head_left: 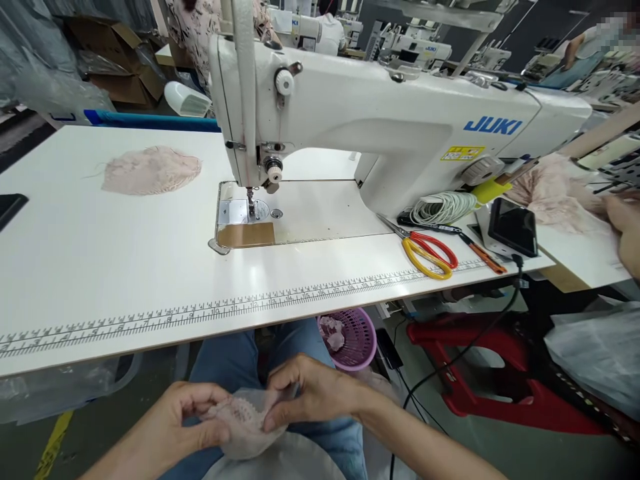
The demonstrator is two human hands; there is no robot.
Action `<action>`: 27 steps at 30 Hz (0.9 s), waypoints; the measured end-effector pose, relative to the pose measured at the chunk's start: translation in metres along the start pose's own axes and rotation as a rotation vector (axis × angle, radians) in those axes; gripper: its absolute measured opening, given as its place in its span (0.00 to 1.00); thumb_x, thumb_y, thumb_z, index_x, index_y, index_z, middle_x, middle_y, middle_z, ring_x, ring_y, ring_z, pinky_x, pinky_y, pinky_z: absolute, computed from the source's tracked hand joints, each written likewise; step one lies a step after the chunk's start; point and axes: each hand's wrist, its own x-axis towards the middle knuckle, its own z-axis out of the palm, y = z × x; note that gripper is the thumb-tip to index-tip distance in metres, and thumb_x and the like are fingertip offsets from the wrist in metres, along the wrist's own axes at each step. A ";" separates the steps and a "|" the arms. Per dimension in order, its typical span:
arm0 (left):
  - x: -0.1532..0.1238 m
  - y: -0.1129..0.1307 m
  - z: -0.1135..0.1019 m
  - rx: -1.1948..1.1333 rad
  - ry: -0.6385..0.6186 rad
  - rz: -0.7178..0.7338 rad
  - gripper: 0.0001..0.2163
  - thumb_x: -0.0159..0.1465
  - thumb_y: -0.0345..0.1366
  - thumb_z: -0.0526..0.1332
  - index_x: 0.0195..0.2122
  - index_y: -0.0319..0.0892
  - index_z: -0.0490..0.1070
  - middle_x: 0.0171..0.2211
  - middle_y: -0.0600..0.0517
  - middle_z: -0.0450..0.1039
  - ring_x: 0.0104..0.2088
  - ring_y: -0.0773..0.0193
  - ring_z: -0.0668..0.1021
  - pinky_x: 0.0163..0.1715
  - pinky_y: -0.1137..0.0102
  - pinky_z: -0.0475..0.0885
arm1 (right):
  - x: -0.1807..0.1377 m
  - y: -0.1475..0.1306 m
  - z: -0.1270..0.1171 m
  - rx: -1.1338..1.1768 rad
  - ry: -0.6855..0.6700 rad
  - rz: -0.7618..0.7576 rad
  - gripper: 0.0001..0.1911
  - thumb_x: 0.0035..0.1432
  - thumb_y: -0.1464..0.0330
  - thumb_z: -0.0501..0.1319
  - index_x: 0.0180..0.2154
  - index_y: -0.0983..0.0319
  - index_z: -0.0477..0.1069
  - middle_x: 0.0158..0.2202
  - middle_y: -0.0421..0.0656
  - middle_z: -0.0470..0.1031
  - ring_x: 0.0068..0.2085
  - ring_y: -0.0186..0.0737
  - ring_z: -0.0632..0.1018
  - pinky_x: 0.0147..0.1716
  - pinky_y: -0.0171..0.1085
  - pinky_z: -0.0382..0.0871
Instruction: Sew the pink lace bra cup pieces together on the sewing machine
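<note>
Over my lap, below the table edge, both hands pinch a small piece of pale pink lace fabric (245,420). My left hand (175,427) grips its left side. My right hand (310,393) grips its right and top edge with thumb and fingers. More pale fabric lies under it on my jeans. In front of me stands a white JUKI sewing machine (390,113) on a white table (100,267), its needle and presser foot (250,203) with nothing under them.
A pile of pink lace pieces (150,171) lies on the table's left. Red and yellow scissors (430,253), a coil of white cord (443,207) and a phone (513,227) lie at the right. A purple basket (353,337) sits underneath. Another person's hand (625,230) rests at the far right.
</note>
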 end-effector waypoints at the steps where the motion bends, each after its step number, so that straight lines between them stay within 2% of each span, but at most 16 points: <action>1: 0.000 -0.002 0.000 0.020 0.002 0.008 0.20 0.55 0.55 0.67 0.33 0.41 0.80 0.29 0.51 0.79 0.30 0.62 0.75 0.31 0.75 0.65 | -0.002 0.000 -0.002 0.005 0.007 0.015 0.28 0.40 0.47 0.70 0.29 0.67 0.79 0.26 0.39 0.73 0.27 0.29 0.72 0.27 0.28 0.64; 6: 0.002 -0.003 0.004 0.046 0.019 0.002 0.20 0.55 0.54 0.66 0.32 0.40 0.80 0.27 0.50 0.79 0.28 0.62 0.74 0.29 0.75 0.63 | -0.003 0.002 -0.002 0.032 -0.031 0.107 0.29 0.34 0.47 0.73 0.28 0.66 0.78 0.25 0.37 0.73 0.26 0.29 0.70 0.26 0.28 0.63; 9: 0.001 -0.001 0.005 0.056 0.020 -0.001 0.19 0.55 0.54 0.67 0.32 0.41 0.80 0.26 0.50 0.78 0.28 0.61 0.74 0.28 0.75 0.63 | 0.001 0.002 0.001 0.014 -0.035 0.081 0.28 0.33 0.49 0.74 0.27 0.67 0.77 0.23 0.36 0.71 0.25 0.28 0.69 0.24 0.27 0.61; 13: -0.004 -0.001 0.005 0.059 0.027 0.010 0.18 0.56 0.53 0.66 0.31 0.42 0.80 0.25 0.51 0.78 0.27 0.61 0.74 0.28 0.74 0.64 | 0.002 -0.002 0.002 0.033 -0.024 0.057 0.27 0.35 0.50 0.74 0.28 0.67 0.78 0.24 0.38 0.72 0.26 0.29 0.70 0.25 0.27 0.63; 17: -0.007 -0.001 0.006 0.102 0.085 -0.010 0.15 0.55 0.48 0.66 0.38 0.45 0.80 0.31 0.51 0.79 0.35 0.55 0.76 0.36 0.72 0.67 | -0.001 -0.005 0.000 0.054 -0.013 0.057 0.27 0.35 0.49 0.73 0.28 0.66 0.79 0.25 0.38 0.73 0.26 0.30 0.71 0.27 0.29 0.65; 21: -0.009 0.001 0.008 0.112 0.122 -0.041 0.19 0.55 0.46 0.66 0.47 0.46 0.76 0.36 0.51 0.79 0.40 0.52 0.76 0.41 0.69 0.68 | -0.003 -0.003 -0.002 0.034 0.012 0.063 0.24 0.40 0.50 0.72 0.28 0.65 0.80 0.26 0.39 0.73 0.28 0.32 0.72 0.29 0.30 0.65; 27: -0.012 -0.003 0.012 0.147 0.215 -0.059 0.22 0.56 0.44 0.62 0.52 0.49 0.68 0.34 0.53 0.77 0.42 0.53 0.75 0.43 0.68 0.65 | -0.002 0.001 -0.004 0.047 0.051 0.088 0.24 0.38 0.50 0.74 0.28 0.65 0.79 0.25 0.38 0.72 0.28 0.32 0.71 0.30 0.31 0.64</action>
